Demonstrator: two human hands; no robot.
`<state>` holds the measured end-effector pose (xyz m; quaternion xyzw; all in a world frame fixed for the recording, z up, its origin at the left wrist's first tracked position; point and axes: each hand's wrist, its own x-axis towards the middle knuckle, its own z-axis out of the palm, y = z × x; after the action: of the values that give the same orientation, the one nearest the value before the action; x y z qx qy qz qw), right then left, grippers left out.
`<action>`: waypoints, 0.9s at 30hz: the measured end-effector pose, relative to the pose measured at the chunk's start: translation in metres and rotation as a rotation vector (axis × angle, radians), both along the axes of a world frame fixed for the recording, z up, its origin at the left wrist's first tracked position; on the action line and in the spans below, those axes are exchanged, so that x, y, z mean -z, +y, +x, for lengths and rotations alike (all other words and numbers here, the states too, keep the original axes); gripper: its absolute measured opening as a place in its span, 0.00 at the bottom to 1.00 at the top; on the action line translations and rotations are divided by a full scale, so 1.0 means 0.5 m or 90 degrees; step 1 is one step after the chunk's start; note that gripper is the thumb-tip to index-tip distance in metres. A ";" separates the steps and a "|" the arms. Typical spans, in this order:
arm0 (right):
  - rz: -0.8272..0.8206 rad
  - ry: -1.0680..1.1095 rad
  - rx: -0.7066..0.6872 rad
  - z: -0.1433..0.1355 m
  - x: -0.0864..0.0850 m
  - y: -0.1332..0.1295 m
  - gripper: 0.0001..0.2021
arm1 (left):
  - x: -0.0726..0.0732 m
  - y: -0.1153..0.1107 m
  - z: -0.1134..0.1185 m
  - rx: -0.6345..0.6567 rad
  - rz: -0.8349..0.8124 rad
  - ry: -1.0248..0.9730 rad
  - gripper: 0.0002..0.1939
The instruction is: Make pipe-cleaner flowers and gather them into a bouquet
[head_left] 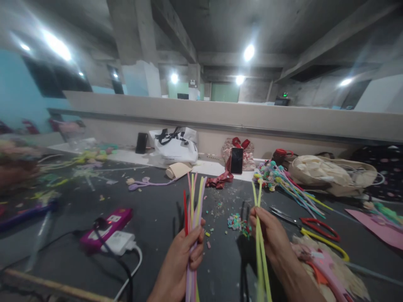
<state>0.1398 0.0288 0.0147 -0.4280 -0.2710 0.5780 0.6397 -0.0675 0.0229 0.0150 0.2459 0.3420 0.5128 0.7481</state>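
Note:
My left hand (pixel 190 247) is closed around an upright bunch of thin coloured pipe cleaners (pixel 197 205) in red, pink, yellow and lilac. Apart from it, my right hand (pixel 267 230) pinches a couple of yellow-green pipe cleaners (pixel 260 251), whose ends stick out above and below the fingers. Between the hands, a small heap of short cut pieces (pixel 238 223) in mint, yellow and pink lies on the dark table (pixel 157 218). To the right of my right hand are scissors (pixel 310 230) with red and yellow handles.
A pink glue gun (pixel 325 266) lies front right. Behind are a bundle of coloured stems (pixel 283 180), a phone (pixel 236 160), a dark red ribbon (pixel 220 180) and a white bag (pixel 174 147). A magenta power strip (pixel 118 218) with cables sits left. A blurred person's hand (pixel 15 167) shows far left.

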 end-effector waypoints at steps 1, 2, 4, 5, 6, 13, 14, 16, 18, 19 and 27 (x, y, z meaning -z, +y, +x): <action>0.003 0.013 -0.004 0.004 -0.002 0.000 0.11 | 0.004 0.000 0.002 0.008 -0.002 0.003 0.10; 0.006 0.027 -0.010 0.009 -0.003 0.001 0.12 | 0.007 0.000 0.003 0.014 -0.006 0.004 0.10; 0.007 0.043 -0.015 0.016 -0.006 0.002 0.12 | 0.013 0.000 0.006 0.027 -0.014 0.000 0.09; 0.005 0.041 -0.015 0.018 -0.006 0.002 0.13 | 0.015 0.000 0.008 0.033 -0.018 -0.003 0.08; 0.004 0.039 -0.018 0.017 -0.005 0.002 0.13 | 0.017 0.000 0.011 0.040 -0.024 -0.003 0.08; -0.024 -0.093 -0.096 -0.037 0.015 -0.005 0.15 | 0.018 -0.016 0.057 0.089 -0.061 0.050 0.08; -0.023 -0.119 -0.112 -0.044 0.018 -0.006 0.15 | 0.019 -0.017 0.065 0.093 -0.060 0.058 0.08; -0.019 -0.147 -0.133 -0.052 0.026 -0.006 0.16 | 0.021 -0.019 0.078 0.096 -0.053 0.066 0.09; -0.020 -0.158 -0.141 -0.054 0.034 -0.006 0.15 | 0.028 -0.017 0.089 0.107 -0.040 0.065 0.09; -0.021 -0.156 -0.147 -0.054 0.038 -0.006 0.15 | 0.032 -0.016 0.094 0.118 -0.026 0.059 0.09; 0.008 -0.090 -0.153 -0.055 0.043 -0.005 0.14 | 0.055 -0.005 0.118 0.203 0.054 -0.009 0.17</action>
<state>0.1121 0.0261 -0.0066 -0.4280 -0.3681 0.6173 0.5480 -0.0084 0.0202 -0.0125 0.3249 0.2717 0.4028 0.8114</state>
